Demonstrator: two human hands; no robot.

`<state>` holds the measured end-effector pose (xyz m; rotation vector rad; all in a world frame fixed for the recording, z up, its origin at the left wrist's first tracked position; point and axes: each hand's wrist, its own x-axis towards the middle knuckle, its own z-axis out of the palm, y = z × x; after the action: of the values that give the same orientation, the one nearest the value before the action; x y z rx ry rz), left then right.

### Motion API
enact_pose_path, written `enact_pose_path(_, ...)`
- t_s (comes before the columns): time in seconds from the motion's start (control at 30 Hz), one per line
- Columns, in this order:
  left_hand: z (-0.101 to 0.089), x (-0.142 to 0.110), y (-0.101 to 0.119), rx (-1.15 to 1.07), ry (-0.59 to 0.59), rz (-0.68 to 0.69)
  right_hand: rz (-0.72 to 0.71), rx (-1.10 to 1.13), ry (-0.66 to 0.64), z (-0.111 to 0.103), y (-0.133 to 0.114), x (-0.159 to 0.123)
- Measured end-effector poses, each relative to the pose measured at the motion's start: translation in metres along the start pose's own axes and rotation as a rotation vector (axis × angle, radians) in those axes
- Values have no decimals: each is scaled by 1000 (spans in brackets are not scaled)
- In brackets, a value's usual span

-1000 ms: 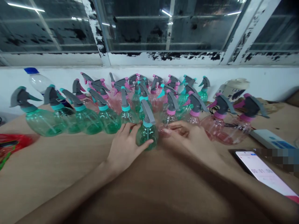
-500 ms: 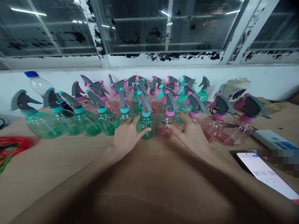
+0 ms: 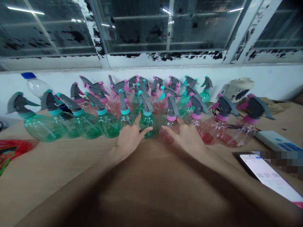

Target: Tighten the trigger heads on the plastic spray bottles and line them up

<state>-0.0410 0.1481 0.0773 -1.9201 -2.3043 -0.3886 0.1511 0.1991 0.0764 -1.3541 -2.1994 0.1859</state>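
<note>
Two bare hands, both with thumb and forefinger spread in a V, the other fingers mostly hidden.

Left hand (image 3: 129, 136): at a green spray bottle (image 3: 149, 124) near the middle of the front row; thumb across its front, forefinger along its left side. Whether the fingers press on it, cannot tell.

Right hand (image 3: 190, 137): at a pink spray bottle (image 3: 169, 128), just right of the green one; thumb at its front, forefinger at its right side beneath the trigger head. Firmness of contact, cannot tell.

Both bottles: upright on the table (image 3: 71, 160), grey trigger heads, collars turquoise on the green and pink on the pink, a narrow gap between them.

Front row, left part: five further green bottles (image 3: 88, 126), side by side, turquoise collars.

Front row, right part: three further pink bottles (image 3: 233, 135), pink collars.

Behind: a crowded group of pink and green spray bottles (image 3: 205, 94), overlapping, exact number unclear.

Back left: one clear bottle (image 3: 38, 86) with a blue cap, tilted, partly hidden.

Back right: one pale container (image 3: 240, 88) with dark lettering, near the wall (image 3: 272, 78).

Right side: one white box (image 3: 276, 140) with blue marks; nearer, one phone (image 3: 265, 175), lit screen showing timer digits.

Left edge: one red packet (image 3: 16, 149) with green and dark parts.

Beyond the wall: window panes (image 3: 137, 28) in a white frame with dark patches.
</note>
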Motion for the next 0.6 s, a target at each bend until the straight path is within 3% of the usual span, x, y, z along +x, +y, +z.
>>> enact_pose_path(0.13, -4, -15, 0, -61, 34, -29, -72, 13, -82, -12, 2, -25)
enact_pose_path(0.23, -10, -40, 2, -190, 54, 4, -124, 89, -168, -21, 6, -42)
enact_pose_path(0.4, -7, -88, 5, -454, -83, 290, -250, 327, -254, -28, 13, -61)
enact_pose_path(0.5, 3, -104, 10, -567, -169, 315, -313, 433, -301, -31, 11, -68)
enact_pose_path(0.6, 13, -109, 17, -729, -274, 288, -351, 481, -269, -38, 7, -69)
